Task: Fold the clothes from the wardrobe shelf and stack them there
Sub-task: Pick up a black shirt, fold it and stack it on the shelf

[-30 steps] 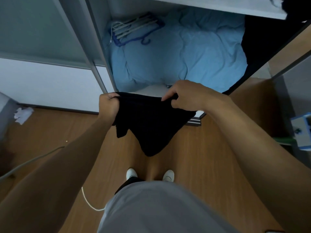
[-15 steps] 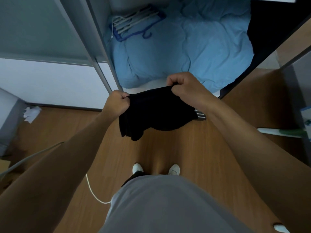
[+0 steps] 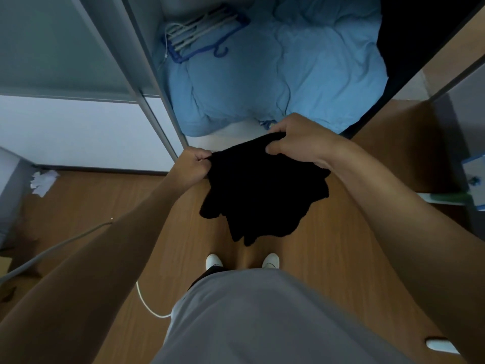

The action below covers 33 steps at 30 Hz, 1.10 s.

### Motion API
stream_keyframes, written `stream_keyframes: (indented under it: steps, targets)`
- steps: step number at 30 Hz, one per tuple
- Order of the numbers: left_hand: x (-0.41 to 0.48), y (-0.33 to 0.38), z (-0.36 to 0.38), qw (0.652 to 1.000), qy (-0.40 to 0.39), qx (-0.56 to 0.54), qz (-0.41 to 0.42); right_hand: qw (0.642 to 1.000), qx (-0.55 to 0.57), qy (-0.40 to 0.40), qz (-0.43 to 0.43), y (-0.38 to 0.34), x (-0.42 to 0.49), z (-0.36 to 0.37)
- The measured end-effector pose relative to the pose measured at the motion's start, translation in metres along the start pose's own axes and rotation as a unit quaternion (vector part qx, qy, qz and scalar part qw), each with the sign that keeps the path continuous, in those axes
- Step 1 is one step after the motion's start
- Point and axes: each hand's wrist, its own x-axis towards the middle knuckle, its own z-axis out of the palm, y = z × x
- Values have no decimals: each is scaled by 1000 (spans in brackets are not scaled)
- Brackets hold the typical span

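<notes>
Black garment hangs in the air between both hands, over the wood floor, just in front of the open wardrobe. Left hand is fisted on one top corner. Right hand pinches the other, slightly nearer the wardrobe. Top edge runs left to right between them, and the rest droops crumpled toward my feet. I'd judge the fold barely begun. Blue duvet and hangers fill the wardrobe bottom. Target shelf not in view.
</notes>
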Motion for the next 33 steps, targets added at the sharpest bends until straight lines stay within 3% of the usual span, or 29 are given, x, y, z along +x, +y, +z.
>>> stream_keyframes:
  steps: [5,9,12,17,19,21,24,28,33]
  targets:
    - [-14,-10,28,998,-51,18,45,988,151,17,-12,-19,-13,3]
    - [-19,-25,53,995,-56,62,-53,977,213,25,-3,-25,-20,-1]
    - [-23,-39,57,994,-15,107,-31,985,173,2,-10,-20,-28,-6]
    - [-24,-55,40,983,73,133,-101,993,103,-64,-14,-7,-39,-8]
    - [-21,-52,33,978,130,88,-140,994,45,-97,-6,0,-41,-9]
    - [-15,-43,25,962,204,-23,-182,993,-2,-122,5,6,-43,-11]
    - [-7,-23,17,932,275,-139,-191,993,-38,-106,36,14,-41,-13]
    - [-6,2,16,943,270,-135,-142,994,-42,-62,76,23,-33,-13]
    - [1,7,7,958,247,-90,-113,997,-74,-4,26,28,-20,-14]
